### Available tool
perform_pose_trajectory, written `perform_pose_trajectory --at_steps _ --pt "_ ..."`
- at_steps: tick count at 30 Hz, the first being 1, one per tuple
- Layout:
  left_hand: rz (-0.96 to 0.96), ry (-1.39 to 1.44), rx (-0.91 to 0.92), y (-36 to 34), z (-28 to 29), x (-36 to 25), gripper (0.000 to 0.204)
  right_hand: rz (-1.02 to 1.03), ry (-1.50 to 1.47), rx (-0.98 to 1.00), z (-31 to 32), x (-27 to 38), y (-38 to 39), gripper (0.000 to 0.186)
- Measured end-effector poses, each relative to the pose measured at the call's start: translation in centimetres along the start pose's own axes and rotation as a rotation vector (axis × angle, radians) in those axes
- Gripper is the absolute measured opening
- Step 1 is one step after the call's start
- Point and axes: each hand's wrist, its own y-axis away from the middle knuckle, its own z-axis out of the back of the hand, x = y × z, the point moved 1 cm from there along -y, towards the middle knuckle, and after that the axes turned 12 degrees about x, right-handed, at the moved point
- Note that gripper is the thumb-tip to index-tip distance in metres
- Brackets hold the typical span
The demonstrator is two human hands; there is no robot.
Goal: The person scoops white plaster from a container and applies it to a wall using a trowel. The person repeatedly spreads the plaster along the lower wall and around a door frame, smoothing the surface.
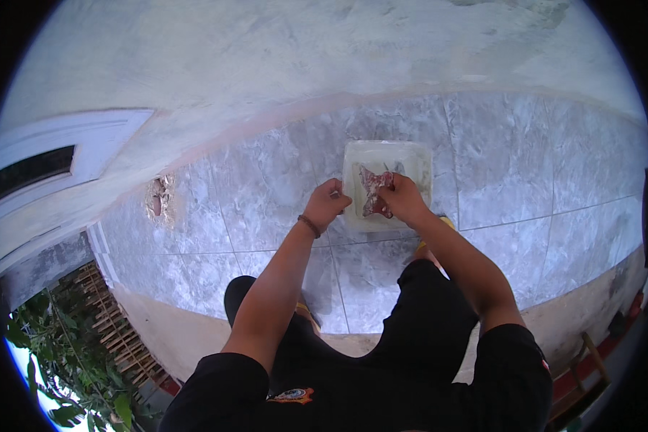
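A shallow, whitish rectangular tub (356, 222) rests on the tiled floor in front of me. Over its inside, my right hand (403, 200) is closed on a limp reddish-brown and white piece (373, 189), whose kind I cannot make out. That piece hangs to the left of my fingers with ragged, pointed corners. Beside the tub's left rim, my left hand (329, 201) has its fingers curled and its thumb pointing inward, with a dark bracelet (309, 226) at the wrist. Whether anything is pinched there is too small to tell.
A pale wall (324, 57) rises beyond the grey marbled floor tiles (504, 158). Left lies a shiny, crumpled patch (160, 201) near the wall's foot, below a white frame (101, 140). A slatted fence (115, 324) and plants stand lower left, wooden furniture (590, 367) lower right.
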Motion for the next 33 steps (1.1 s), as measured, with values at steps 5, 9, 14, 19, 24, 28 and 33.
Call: perform_pose_trajectory --at_steps 5,9,14,19,24,28,33 --pt "-0.052 0.095 0.048 2.3 2.3 0.3 0.014 0.104 -0.164 0.099 -2.8 0.7 -1.8 0.024" --pt "-0.186 0.016 0.079 4.6 5.7 -1.1 0.016 0.196 -0.298 0.106 -5.2 2.8 -1.6 0.027" --pt "-0.159 0.090 0.076 9.2 10.1 -1.1 0.016 0.255 -0.463 0.056 -9.2 7.2 0.4 0.028" --pt "-0.154 0.151 0.086 11.6 13.6 0.0 0.018 0.368 -0.472 -0.007 -12.9 10.7 2.2 0.027" --pt "-0.202 0.123 0.018 11.8 16.7 1.1 0.021 0.494 -0.594 -0.079 -15.3 13.1 1.3 0.029" --pt "-0.225 0.050 -0.047 11.4 18.9 1.9 0.022 0.560 -0.712 -0.079 -16.0 14.3 -2.9 0.027" --pt "-0.162 0.063 -0.102 12.2 22.2 3.6 0.023 0.565 -0.805 -0.247 -16.5 17.6 -8.8 0.026"
